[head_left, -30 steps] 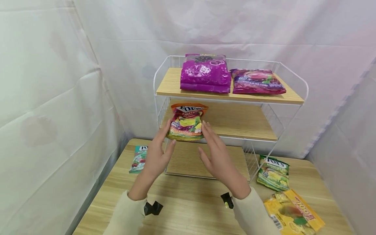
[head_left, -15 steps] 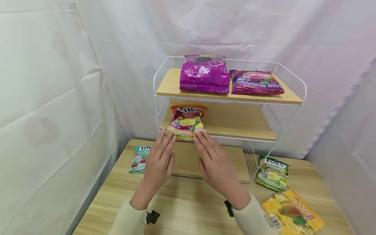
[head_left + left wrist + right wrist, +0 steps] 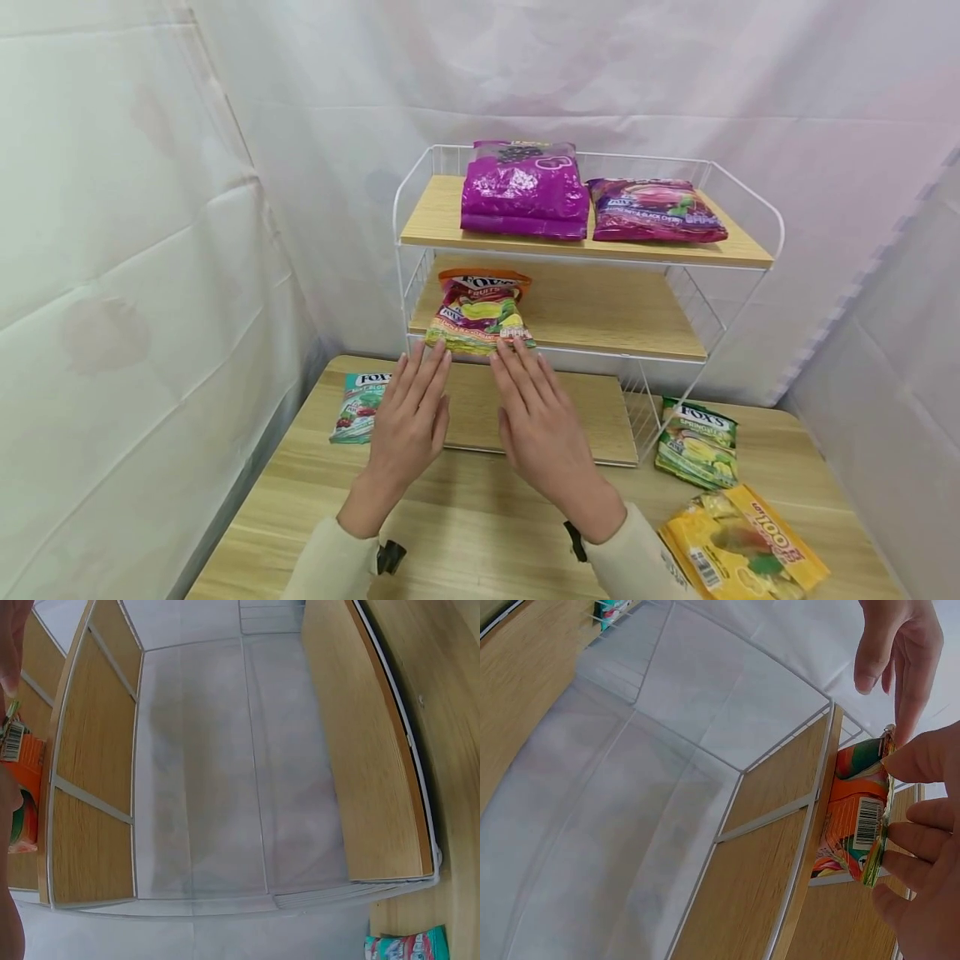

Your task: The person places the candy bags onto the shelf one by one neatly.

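An orange and purple Fox's candy bag (image 3: 482,310) lies on the left part of the middle shelf (image 3: 600,312), its lower edge at the shelf's front. With fingers straight and together, my left hand (image 3: 408,429) is at the bag's left front corner. My right hand (image 3: 543,433) touches the right part of that front edge, fingers extended. From the right wrist view, the bag's barcoded underside (image 3: 855,817) overhangs the board, with the right fingers (image 3: 915,840) against its edge. Neither hand is curled round the bag.
A white wire rack bears a purple bag (image 3: 525,192) and a dark-red Fox's bag (image 3: 656,210) on its top board. On the table lie a teal Fox's bag (image 3: 356,408) at left, and green (image 3: 697,446) and yellow (image 3: 750,546) bags at right.
Both hands have slid from the bag's sides down to its front edge, fingers now straight and flatter. The bag has settled slightly on the middle shelf.
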`<state>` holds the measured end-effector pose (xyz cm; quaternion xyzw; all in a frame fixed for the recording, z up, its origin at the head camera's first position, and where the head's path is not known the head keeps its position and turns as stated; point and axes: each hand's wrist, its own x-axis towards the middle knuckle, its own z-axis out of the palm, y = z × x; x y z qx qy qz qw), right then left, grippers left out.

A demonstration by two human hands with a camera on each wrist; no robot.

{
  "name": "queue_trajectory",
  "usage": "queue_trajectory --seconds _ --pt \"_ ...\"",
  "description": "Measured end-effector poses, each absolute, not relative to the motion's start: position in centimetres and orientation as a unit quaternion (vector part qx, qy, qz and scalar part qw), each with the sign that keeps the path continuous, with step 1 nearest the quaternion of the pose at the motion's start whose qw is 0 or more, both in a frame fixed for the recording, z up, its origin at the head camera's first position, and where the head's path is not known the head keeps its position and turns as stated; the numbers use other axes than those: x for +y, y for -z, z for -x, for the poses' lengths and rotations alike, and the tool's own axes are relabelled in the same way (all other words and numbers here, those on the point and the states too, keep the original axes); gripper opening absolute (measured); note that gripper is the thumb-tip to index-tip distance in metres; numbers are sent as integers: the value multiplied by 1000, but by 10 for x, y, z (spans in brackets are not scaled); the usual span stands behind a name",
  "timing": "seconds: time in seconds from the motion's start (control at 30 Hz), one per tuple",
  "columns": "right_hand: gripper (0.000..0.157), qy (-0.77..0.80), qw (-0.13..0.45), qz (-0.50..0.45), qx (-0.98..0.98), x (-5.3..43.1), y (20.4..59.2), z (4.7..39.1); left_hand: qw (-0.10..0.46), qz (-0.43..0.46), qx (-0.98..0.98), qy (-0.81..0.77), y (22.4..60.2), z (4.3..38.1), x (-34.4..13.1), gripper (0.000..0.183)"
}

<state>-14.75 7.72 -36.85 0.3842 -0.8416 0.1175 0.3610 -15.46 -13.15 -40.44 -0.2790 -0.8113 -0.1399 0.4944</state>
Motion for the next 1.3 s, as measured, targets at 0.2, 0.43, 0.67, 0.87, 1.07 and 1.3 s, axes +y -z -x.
queue_trajectory --seconds 0.2,0.43,0.67,0.87,1.07,1.3 --pt "51 -123 361 -380 -843 77 369 152 489 277 -818 121 401 160 -128 44" --pt "68 -116 359 -382 -844 76 370 158 483 273 -821 132 398 165 -128 46" --pt "65 -120 357 -382 -844 75 370 163 486 269 -822 128 398 171 -126 46" --pt "56 -123 350 -377 -849 76 371 168 484 267 -824 124 398 173 -123 48" --pt "50 -111 349 -376 -851 75 376 172 479 264 -828 125 402 175 -123 49" --pt "62 -119 332 -367 -861 77 378 174 458 264 -840 119 403 177 -122 51"
